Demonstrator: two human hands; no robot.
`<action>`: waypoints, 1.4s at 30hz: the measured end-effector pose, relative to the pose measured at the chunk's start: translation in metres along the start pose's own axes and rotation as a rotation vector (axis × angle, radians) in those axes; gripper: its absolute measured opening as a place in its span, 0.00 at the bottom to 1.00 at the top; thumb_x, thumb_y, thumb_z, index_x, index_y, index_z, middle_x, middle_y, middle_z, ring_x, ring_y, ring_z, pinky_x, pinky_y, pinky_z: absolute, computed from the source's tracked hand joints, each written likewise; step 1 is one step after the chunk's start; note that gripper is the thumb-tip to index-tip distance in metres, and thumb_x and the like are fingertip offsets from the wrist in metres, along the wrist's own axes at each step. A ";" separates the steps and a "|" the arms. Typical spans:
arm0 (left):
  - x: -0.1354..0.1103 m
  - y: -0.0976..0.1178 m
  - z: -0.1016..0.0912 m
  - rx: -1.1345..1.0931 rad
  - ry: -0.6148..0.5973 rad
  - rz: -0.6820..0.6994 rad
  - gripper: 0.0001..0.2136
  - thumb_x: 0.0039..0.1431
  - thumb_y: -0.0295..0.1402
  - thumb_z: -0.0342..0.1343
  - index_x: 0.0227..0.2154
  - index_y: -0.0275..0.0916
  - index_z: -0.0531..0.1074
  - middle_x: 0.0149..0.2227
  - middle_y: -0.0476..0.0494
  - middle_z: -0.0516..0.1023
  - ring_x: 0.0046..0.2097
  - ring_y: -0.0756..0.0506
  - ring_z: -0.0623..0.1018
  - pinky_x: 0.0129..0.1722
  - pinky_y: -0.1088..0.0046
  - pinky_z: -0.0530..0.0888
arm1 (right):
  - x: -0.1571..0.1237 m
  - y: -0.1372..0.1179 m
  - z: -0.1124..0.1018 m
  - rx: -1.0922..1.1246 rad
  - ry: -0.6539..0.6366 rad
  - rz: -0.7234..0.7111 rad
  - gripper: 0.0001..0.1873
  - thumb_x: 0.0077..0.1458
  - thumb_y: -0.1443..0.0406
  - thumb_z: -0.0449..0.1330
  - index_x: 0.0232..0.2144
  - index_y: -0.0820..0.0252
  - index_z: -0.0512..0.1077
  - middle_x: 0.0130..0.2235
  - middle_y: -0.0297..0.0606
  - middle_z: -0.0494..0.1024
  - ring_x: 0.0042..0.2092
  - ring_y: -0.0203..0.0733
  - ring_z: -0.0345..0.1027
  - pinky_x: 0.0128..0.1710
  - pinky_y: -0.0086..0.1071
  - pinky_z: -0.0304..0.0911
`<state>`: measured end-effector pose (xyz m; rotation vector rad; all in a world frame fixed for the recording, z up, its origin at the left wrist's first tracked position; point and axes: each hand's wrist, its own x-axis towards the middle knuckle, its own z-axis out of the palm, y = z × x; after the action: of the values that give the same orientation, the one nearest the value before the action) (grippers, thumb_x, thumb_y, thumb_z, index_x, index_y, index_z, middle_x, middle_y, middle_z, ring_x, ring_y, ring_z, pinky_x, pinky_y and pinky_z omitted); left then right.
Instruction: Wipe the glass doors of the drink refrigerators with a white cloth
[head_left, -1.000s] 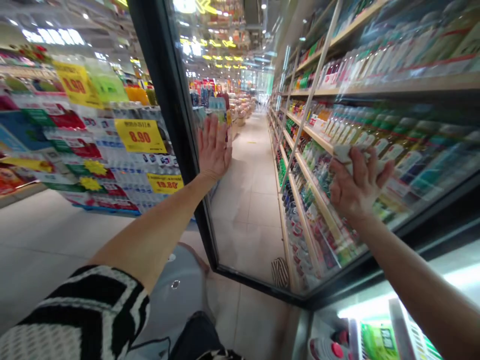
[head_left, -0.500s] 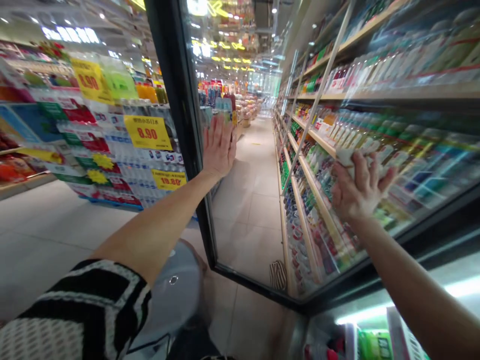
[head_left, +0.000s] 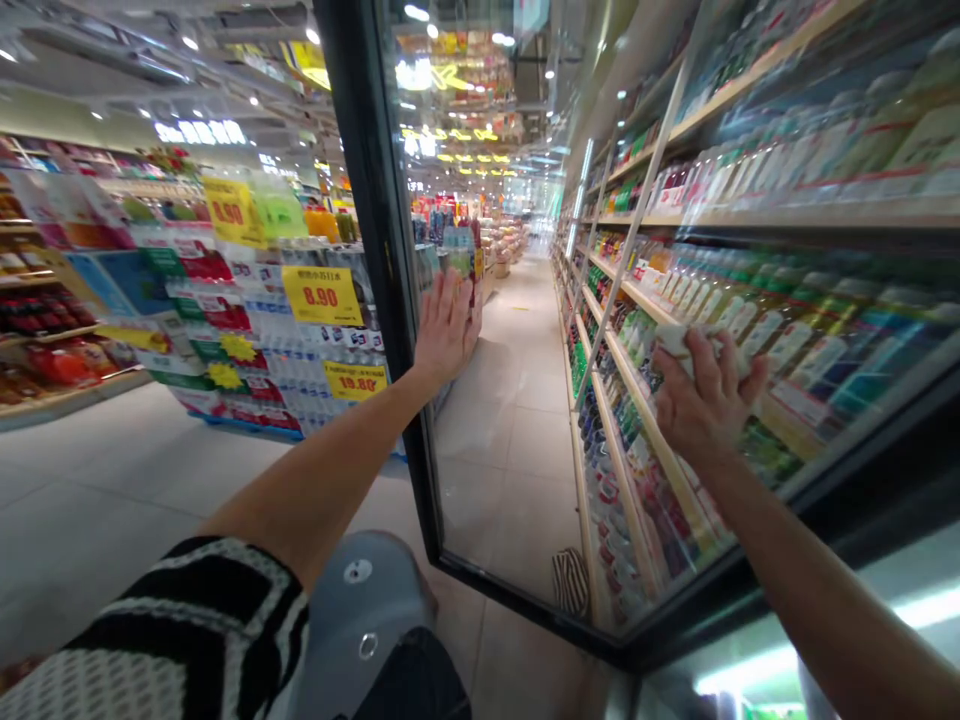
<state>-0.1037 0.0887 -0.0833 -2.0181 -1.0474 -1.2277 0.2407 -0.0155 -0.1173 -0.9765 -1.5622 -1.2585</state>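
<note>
In the head view a black-framed glass door stands swung open before me. My left hand lies flat on the glass, fingers stretched out, close to the upright black frame. On the right side of the pane, my right hand presses a crumpled white cloth against the glass. The cloth shows beyond the fingertips, and its rest is covered by the hand. Rows of bottles on wooden shelves show in the glass.
Stacked drink packs with yellow price signs stand to the left. A grey stool is below my left arm. At lower right, a lit cooler interior shows under the door. Tiled floor spreads at the left.
My right hand has shifted slightly left and down with the cloth on the glass. My left hand stays flat on the pane. The view has turned a little to the left.
</note>
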 end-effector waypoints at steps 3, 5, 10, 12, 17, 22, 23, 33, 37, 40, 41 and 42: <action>-0.001 -0.001 0.000 -0.007 0.008 0.021 0.26 0.63 0.41 0.36 0.61 0.34 0.48 0.65 0.32 0.44 0.66 0.41 0.38 0.63 0.54 0.46 | 0.000 -0.002 -0.001 -0.055 -0.032 0.011 0.23 0.52 0.61 0.53 0.52 0.49 0.68 0.56 0.42 0.67 0.60 0.55 0.54 0.59 0.56 0.39; -0.001 -0.002 0.001 -0.010 0.017 0.031 0.26 0.62 0.41 0.37 0.61 0.34 0.47 0.65 0.32 0.44 0.66 0.41 0.38 0.62 0.53 0.47 | 0.001 -0.003 -0.003 -0.100 -0.069 0.024 0.22 0.52 0.62 0.52 0.50 0.51 0.69 0.56 0.42 0.67 0.60 0.55 0.54 0.58 0.57 0.40; -0.001 -0.005 0.005 -0.012 0.032 0.044 0.27 0.62 0.41 0.38 0.62 0.37 0.45 0.66 0.34 0.42 0.66 0.42 0.37 0.62 0.53 0.46 | 0.000 -0.004 -0.002 -0.109 -0.102 0.027 0.21 0.53 0.62 0.51 0.50 0.51 0.69 0.57 0.43 0.66 0.61 0.55 0.52 0.58 0.58 0.40; 0.000 -0.006 0.006 -0.019 0.029 0.045 0.27 0.62 0.42 0.38 0.62 0.37 0.45 0.66 0.34 0.42 0.66 0.42 0.37 0.62 0.53 0.47 | -0.002 -0.004 -0.001 -0.096 -0.131 0.048 0.22 0.53 0.62 0.51 0.51 0.50 0.68 0.57 0.43 0.65 0.61 0.55 0.52 0.58 0.59 0.39; 0.001 -0.007 0.004 -0.028 0.020 0.050 0.28 0.62 0.43 0.39 0.62 0.37 0.47 0.65 0.34 0.44 0.66 0.41 0.39 0.62 0.53 0.49 | -0.001 -0.001 -0.001 -0.076 -0.132 0.063 0.21 0.53 0.62 0.52 0.50 0.49 0.69 0.57 0.42 0.66 0.60 0.55 0.54 0.57 0.61 0.40; 0.003 -0.008 0.006 -0.021 0.058 0.037 0.27 0.62 0.43 0.39 0.61 0.36 0.49 0.65 0.33 0.47 0.66 0.40 0.42 0.61 0.52 0.51 | 0.000 -0.001 -0.001 -0.073 -0.108 0.058 0.22 0.52 0.64 0.53 0.51 0.47 0.68 0.57 0.41 0.66 0.61 0.56 0.53 0.57 0.62 0.41; 0.003 -0.008 0.007 -0.018 0.070 0.034 0.27 0.62 0.43 0.39 0.61 0.36 0.49 0.65 0.33 0.47 0.66 0.40 0.42 0.61 0.51 0.51 | -0.003 -0.007 0.001 -0.074 -0.099 0.079 0.23 0.52 0.64 0.53 0.52 0.48 0.67 0.57 0.42 0.65 0.61 0.57 0.52 0.57 0.63 0.40; -0.025 -0.009 0.039 -0.037 0.267 0.060 0.29 0.61 0.36 0.42 0.63 0.49 0.39 0.66 0.44 0.41 0.66 0.42 0.43 0.63 0.50 0.48 | -0.074 -0.086 0.020 0.086 -0.382 -0.284 0.23 0.55 0.68 0.48 0.52 0.47 0.66 0.57 0.30 0.67 0.61 0.43 0.54 0.64 0.47 0.33; -0.024 -0.017 0.049 -0.059 0.269 0.061 0.30 0.59 0.36 0.44 0.62 0.53 0.39 0.66 0.51 0.40 0.66 0.42 0.44 0.63 0.51 0.49 | -0.067 -0.079 0.022 -0.042 -0.290 -0.178 0.21 0.56 0.67 0.48 0.49 0.45 0.69 0.55 0.27 0.69 0.63 0.41 0.48 0.65 0.48 0.25; -0.021 -0.019 0.054 -0.073 0.273 0.070 0.29 0.59 0.36 0.44 0.62 0.52 0.41 0.66 0.51 0.41 0.66 0.43 0.45 0.63 0.53 0.49 | -0.064 -0.081 0.029 -0.041 -0.260 -0.167 0.21 0.56 0.67 0.48 0.49 0.44 0.69 0.55 0.27 0.69 0.65 0.38 0.44 0.65 0.48 0.26; -0.020 -0.020 0.056 -0.071 0.281 0.074 0.29 0.59 0.35 0.43 0.62 0.50 0.42 0.66 0.47 0.42 0.66 0.43 0.46 0.63 0.53 0.49 | -0.065 -0.080 0.030 -0.040 -0.236 -0.156 0.21 0.55 0.67 0.48 0.49 0.45 0.69 0.55 0.28 0.69 0.65 0.38 0.43 0.64 0.48 0.27; -0.019 -0.021 0.059 -0.067 0.290 0.079 0.28 0.60 0.34 0.43 0.62 0.46 0.45 0.66 0.43 0.44 0.65 0.42 0.47 0.63 0.52 0.49 | -0.066 -0.076 0.031 -0.046 -0.203 -0.134 0.21 0.55 0.68 0.48 0.49 0.47 0.69 0.55 0.30 0.70 0.65 0.39 0.43 0.64 0.49 0.28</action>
<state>-0.0985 0.1388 -0.1241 -1.8405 -0.7895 -1.4763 0.1843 -0.0022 -0.2052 -1.0705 -1.7871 -1.3251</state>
